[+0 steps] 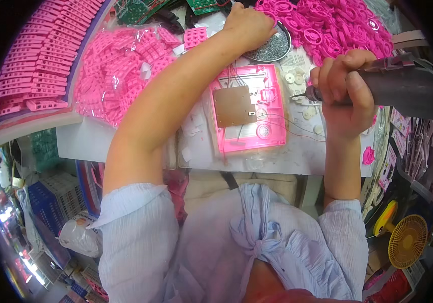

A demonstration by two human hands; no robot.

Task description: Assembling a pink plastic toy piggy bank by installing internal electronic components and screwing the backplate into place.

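My right hand (pixel 345 93) is wrapped round a dark electric screwdriver (pixel 403 86), its thin bit pointing left. The bit ends just right of an open pink plastic housing (pixel 272 116) on the table. On the housing sits a brown circuit board (pixel 234 105) with thin wires running from it. My left arm reaches across to the far side. There my left hand (pixel 249 28) is curled beside a round dish of small silvery screws (pixel 272 48). Its fingers are partly hidden, and what they hold, if anything, I cannot make out.
Bagged pink grid-shaped parts (pixel 115 70) lie left of the housing, with stacked pink pieces (pixel 44 60) beyond. Pink ring-shaped parts (pixel 322 30) are heaped at the far right. Green circuit boards (pixel 135 11) lie at the back. Small white wheels (pixel 297 78) sit near the screwdriver bit. A yellow fan (pixel 407 241) stands lower right.
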